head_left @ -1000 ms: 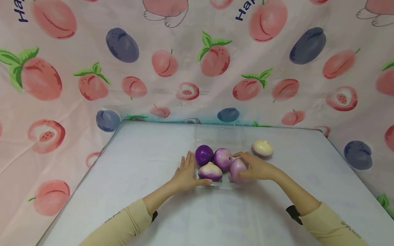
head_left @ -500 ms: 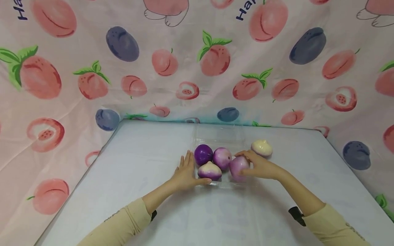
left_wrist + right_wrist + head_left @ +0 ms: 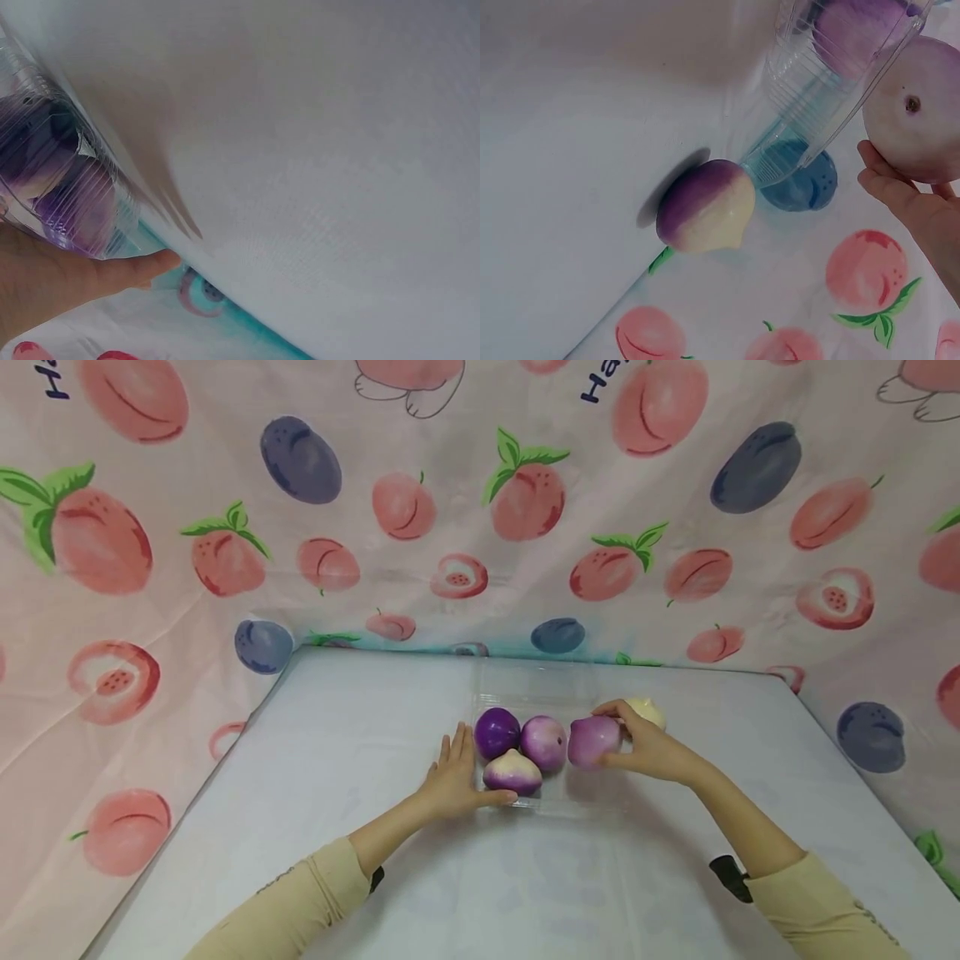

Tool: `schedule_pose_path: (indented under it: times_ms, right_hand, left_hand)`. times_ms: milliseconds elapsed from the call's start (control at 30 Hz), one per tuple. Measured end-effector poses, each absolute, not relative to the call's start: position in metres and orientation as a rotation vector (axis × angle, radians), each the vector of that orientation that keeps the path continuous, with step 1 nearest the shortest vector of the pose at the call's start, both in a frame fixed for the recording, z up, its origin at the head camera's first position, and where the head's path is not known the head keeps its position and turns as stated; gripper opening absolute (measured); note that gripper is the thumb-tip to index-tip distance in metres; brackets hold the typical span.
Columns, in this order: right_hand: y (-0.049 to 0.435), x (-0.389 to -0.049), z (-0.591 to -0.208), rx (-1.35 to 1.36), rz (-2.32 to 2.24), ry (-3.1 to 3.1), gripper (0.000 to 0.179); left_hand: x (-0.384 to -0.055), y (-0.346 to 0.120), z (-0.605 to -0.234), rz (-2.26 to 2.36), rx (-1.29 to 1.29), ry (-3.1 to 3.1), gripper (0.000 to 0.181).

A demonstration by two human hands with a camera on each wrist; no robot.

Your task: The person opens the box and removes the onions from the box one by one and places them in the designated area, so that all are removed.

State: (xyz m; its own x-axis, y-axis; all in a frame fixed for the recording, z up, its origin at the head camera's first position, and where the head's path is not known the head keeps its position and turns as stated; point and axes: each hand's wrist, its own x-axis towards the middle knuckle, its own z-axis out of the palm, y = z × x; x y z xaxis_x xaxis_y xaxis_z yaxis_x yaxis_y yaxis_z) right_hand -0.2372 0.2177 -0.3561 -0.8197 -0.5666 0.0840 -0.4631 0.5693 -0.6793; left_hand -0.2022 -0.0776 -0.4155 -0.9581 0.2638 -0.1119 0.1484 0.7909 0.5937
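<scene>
Right hand [image 3: 654,750] lifted pale purple onion [image 3: 594,741], fingers gripping it; left hand [image 3: 452,779] flat against clear tray [image 3: 592,799] edge.

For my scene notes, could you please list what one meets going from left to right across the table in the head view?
Left hand → dark purple onion → pale purple onion → pinkish purple onion gripped by the right hand.
</scene>
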Motion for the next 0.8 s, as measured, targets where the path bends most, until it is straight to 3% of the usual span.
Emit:
schedule_pose_path:
  times_ms: [533,800]
  right_hand:
    - [0.234,-0.238,-0.363,-0.877,-1.101,2.760,0.080]
    - [0.246,-0.237,-0.362,-0.826,-1.098,2.791,0.072]
  left_hand:
    - [-0.202,-0.075,-0.413,0.910,0.336,2.781,0.124]
    - [-0.203,-0.078,-0.415,0.905,0.314,2.788,0.124]
